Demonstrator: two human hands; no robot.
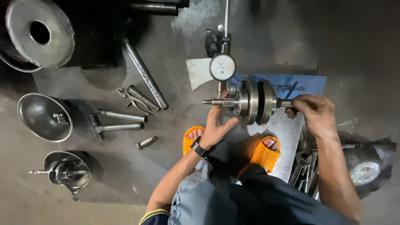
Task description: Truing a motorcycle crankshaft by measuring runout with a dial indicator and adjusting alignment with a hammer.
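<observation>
one crankshaft assembly, steel, held at both shaft ends

crankshaft (255, 101) lies level on the blue stand (310, 83) under the dial gauge (222, 67). likely heavy, rigid, oily. left hand (216, 125) cups one shaft end; right hand (313, 109) pinches the other.

The dial gauge (222, 66) stood directly above the crankshaft (254, 102), blocking approach from above. The left hand (216, 125) and right hand (314, 110) occupied both shaft ends. Bare floor (175, 125) lay free between the crankshaft and the scattered steel rods (121, 121).
</observation>
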